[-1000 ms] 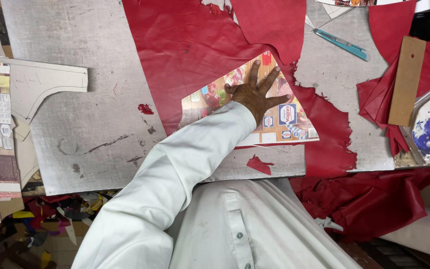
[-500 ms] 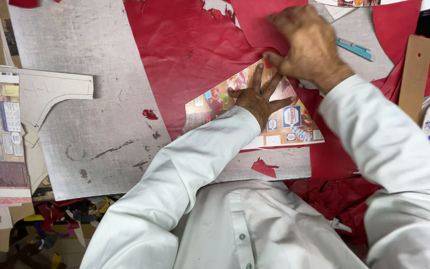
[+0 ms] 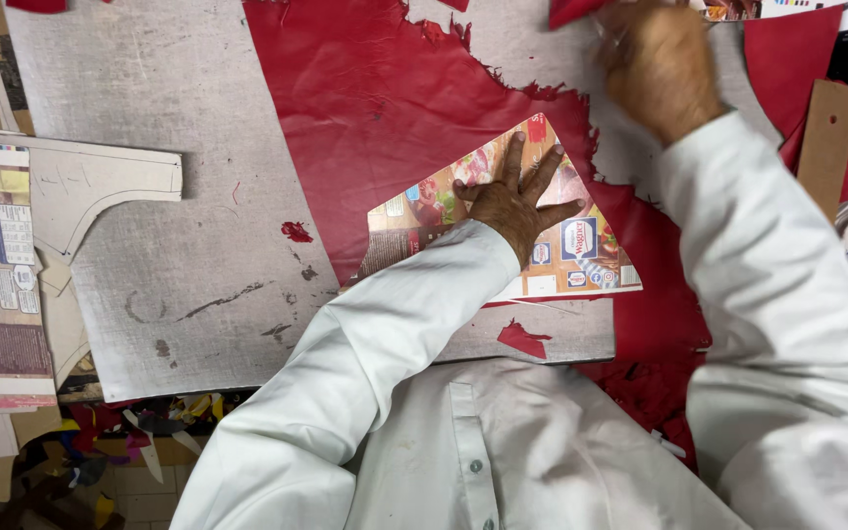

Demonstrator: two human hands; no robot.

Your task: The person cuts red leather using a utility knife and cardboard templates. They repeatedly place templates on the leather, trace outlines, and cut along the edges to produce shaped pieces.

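The left hand (image 3: 514, 201) is lying flat with fingers spread wide, pressing a printed cardboard pattern (image 3: 503, 231) onto the red leather (image 3: 385, 108) near the middle of the table. To its right, the right hand (image 3: 660, 64) is blurring at the top edge, fingers curled and seemingly pinching a red leather flap (image 3: 573, 10), though the grip is unclear. Everything is resting on a scuffed grey board (image 3: 120, 88), with a pale cardboard template (image 3: 80, 186) lying at far left.
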